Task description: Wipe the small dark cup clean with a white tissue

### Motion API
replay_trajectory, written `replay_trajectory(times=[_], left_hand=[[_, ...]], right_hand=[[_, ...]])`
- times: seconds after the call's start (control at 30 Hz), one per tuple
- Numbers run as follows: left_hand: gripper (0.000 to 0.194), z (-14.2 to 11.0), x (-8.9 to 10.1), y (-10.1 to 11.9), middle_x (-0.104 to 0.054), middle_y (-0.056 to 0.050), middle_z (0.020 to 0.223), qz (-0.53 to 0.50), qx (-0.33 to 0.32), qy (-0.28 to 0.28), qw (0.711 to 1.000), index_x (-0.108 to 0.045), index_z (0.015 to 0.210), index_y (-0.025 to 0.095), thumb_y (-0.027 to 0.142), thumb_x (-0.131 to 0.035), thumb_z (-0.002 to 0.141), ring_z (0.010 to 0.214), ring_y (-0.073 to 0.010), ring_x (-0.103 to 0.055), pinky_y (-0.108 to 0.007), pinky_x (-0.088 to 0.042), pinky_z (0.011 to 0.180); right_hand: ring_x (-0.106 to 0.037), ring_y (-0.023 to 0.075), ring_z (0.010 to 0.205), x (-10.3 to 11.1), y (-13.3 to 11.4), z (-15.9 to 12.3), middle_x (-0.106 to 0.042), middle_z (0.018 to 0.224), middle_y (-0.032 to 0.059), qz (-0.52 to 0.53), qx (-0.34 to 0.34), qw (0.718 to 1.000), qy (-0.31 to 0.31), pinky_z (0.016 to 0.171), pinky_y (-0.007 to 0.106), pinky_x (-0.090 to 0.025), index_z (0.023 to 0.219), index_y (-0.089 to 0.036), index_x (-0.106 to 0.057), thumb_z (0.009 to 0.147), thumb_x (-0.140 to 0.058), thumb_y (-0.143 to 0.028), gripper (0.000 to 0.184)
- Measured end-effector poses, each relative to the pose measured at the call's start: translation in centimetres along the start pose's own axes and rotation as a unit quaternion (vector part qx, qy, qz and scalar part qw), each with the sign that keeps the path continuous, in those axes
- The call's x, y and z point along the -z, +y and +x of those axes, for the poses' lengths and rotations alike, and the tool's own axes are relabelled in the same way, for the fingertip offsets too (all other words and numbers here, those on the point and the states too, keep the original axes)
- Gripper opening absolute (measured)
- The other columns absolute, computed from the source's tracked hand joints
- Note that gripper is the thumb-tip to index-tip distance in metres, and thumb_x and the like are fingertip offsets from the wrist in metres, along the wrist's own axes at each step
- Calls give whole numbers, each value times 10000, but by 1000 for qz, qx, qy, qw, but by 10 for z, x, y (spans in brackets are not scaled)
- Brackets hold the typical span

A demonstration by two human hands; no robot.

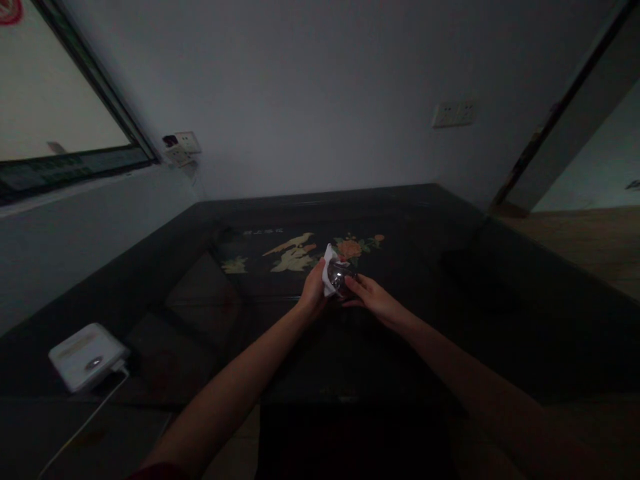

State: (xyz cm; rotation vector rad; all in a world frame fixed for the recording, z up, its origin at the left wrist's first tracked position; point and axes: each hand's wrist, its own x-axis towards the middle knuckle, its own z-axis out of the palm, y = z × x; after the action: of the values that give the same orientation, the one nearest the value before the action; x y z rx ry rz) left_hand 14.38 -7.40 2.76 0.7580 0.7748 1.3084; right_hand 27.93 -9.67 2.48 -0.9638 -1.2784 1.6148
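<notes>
Over the middle of the dark table, my two hands meet around a small, rounded, shiny metallic object [338,275]. I cannot make out its exact kind in the dim light. My left hand [313,288] is closed on a white tissue or cloth [328,272], which lies against the object's left side. On the other side, my right hand [369,296] grips the shiny object, with the thumb over its front. The fingers beneath are partly hidden.
The dark table [390,353] has a painted bird and flowers [349,249] on its top. A white box [89,357] with a cable [83,427] sits at the left. Behind are a wall with sockets [454,114] and a window [65,80].
</notes>
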Motion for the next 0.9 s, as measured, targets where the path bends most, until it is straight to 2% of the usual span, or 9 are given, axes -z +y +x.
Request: replay_trajectory(times=[0.07,0.17,0.27,0.4,0.5,0.6,0.7,0.83,0.9], left_hand=[[369,0,0,-1,-692,-90,872,2,8,5,1000,-667,913,115,435,-501,831,712,-168,-627,-254,-472,666],[398,-2,-1,0,-696,-85,903,24,-2,3,1000,-666,948,135,474,-495,827,771,-189,-637,-274,-480,707],[408,-5,-2,4,-695,-76,928,68,-49,-8,996,-664,973,149,491,-501,822,821,-203,-633,-282,-478,741],[379,-9,-1,8,-681,-71,980,123,-127,-29,984,-665,1005,164,464,-547,806,896,-209,-613,-274,-458,795],[378,-8,1,8,-676,-77,1011,124,-137,-29,982,-654,1035,163,446,-546,808,939,-220,-607,-278,-460,801],[367,-4,2,7,-683,-77,1001,103,-113,-28,988,-653,1017,149,425,-496,834,909,-210,-621,-277,-471,782],[362,-1,-1,9,-696,-87,962,54,-46,-43,997,-669,953,134,386,-429,856,885,-214,-637,-301,-484,782],[384,-2,-7,14,-703,-98,921,-19,54,-78,995,-671,898,132,394,-397,843,935,-243,-634,-342,-493,805],[407,-3,-10,15,-702,-97,900,-34,74,-75,994,-663,897,128,434,-404,828,936,-245,-633,-345,-494,800]], right_hand=[[-640,143,706,1,0,1,-672,856,62,-4,3,1000,14,674,303,-561,902,-167,-604,744,-607,-549,414],[-644,160,769,2,-1,3,-676,910,73,-3,19,999,32,703,315,-556,910,-167,-615,746,-612,-540,407],[-641,172,832,3,-3,4,-674,966,76,14,41,998,35,745,323,-546,901,-172,-630,732,-638,-519,386],[-645,169,808,2,-4,4,-683,928,74,30,43,998,27,760,324,-539,882,-159,-641,701,-645,-556,436],[-647,164,764,1,-5,2,-686,900,70,19,44,999,17,746,321,-535,872,-154,-637,691,-637,-582,465],[-646,163,743,0,-6,1,-684,897,61,-3,52,999,6,741,318,-526,880,-158,-628,687,-640,-584,467],[-644,160,723,-1,-7,0,-682,877,52,-20,66,998,-8,722,304,-521,889,-159,-625,685,-640,-585,472],[-632,159,684,-1,-7,1,-683,848,55,-35,86,995,-39,621,273,-512,927,-152,-631,697,-600,-620,522],[-630,160,689,-1,-7,1,-680,860,59,-40,91,994,-44,591,263,-506,938,-149,-629,706,-590,-621,528]])
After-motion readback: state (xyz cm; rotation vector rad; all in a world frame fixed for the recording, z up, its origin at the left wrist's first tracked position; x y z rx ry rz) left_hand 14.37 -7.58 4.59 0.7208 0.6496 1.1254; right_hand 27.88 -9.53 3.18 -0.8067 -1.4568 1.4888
